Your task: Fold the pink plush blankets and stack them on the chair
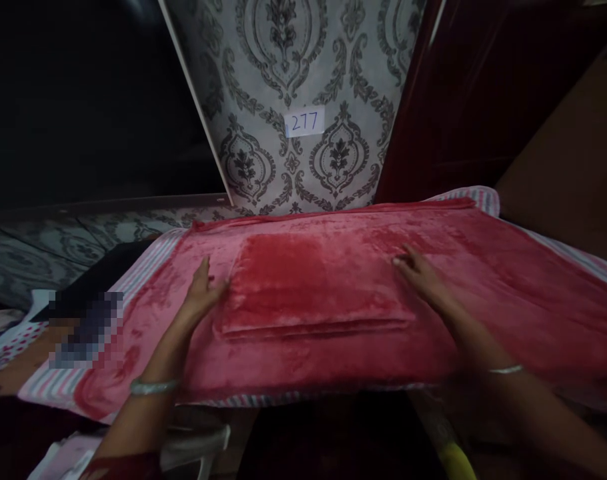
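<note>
A folded red plush cloth [313, 280] lies as a flat rectangle on a larger pinkish-red plush blanket [523, 300]. Its layers show along the near edge. At the cloth's left side is my left hand [203, 293], thumb and fingers apart, with the thumb close to the edge; whether it touches cannot be made out. My right hand [418, 270] hovers over or just beside the right side, fingers stretched out and slightly blurred. Neither hand grips anything visible.
A striped cloth [63, 383] shows beneath the blanket's borders. Behind stand a patterned wall with a paper label [304, 121], a dark screen [93, 107] at left and a dark red panel [463, 100] at right. A pale plastic chair or stool [198, 447] is below.
</note>
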A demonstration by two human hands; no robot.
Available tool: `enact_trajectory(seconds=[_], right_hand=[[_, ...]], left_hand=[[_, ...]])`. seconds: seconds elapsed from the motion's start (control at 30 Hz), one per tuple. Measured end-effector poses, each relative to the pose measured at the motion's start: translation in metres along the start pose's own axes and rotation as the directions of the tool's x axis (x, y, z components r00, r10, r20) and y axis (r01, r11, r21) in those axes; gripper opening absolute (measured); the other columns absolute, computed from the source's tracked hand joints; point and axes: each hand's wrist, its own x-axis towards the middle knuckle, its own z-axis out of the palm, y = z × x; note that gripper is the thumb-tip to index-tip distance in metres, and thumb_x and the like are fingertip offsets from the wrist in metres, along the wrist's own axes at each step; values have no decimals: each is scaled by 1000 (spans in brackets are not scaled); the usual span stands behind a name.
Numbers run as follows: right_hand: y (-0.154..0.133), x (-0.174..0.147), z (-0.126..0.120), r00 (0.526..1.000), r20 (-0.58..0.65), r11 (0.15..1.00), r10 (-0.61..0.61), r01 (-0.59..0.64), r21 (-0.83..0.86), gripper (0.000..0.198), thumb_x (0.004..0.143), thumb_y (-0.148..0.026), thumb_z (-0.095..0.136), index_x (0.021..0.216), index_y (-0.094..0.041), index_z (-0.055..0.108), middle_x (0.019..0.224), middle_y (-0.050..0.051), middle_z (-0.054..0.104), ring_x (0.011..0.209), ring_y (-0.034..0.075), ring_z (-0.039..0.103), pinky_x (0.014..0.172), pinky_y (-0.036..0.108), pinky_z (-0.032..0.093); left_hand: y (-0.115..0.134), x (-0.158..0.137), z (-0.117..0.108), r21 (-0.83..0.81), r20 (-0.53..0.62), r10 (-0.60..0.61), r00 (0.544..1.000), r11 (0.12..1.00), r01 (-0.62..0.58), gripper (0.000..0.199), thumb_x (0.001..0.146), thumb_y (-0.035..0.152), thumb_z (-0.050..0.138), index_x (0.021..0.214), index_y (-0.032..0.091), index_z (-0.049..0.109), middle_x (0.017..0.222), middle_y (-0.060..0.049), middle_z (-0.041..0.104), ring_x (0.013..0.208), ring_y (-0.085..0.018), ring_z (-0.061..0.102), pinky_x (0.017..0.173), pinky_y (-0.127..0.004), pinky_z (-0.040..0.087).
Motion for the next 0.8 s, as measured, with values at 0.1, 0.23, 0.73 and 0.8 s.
enact_trajectory(seconds=[0.1,0.23,0.73,0.8], right_hand=[[-54,47,27,988,-41,969,-149,138,-205,65,95,-44,42,151,-11,44,144,18,56,132,30,55,111,45,44],[-122,87,92,972,142,846,-185,231,-480,54,99,-34,36,143,-9,54,148,19,52,138,30,46,114,46,37],[-85,74,159,981,142,700,-136,196,-687,48,103,-37,32,135,-16,61,138,15,61,129,32,48,112,54,27],[-84,75,159,981,146,700,-131,195,-687,48,103,-38,31,135,-17,60,137,15,61,127,32,49,111,54,27]], left_hand=[[63,24,37,192,107,267,958,939,-284,75,92,37,51,158,11,27,163,-17,31,150,-28,32,122,-43,30],[139,45,116,448,336,291,896,787,-424,69,97,34,44,157,6,28,163,-20,29,153,-29,25,125,-44,22],[83,60,181,632,268,240,933,688,-358,65,100,51,31,154,14,39,160,-18,38,150,-31,30,125,-51,16],[83,60,181,625,267,246,932,692,-362,65,100,51,32,154,14,40,160,-17,38,150,-30,30,125,-50,16]])
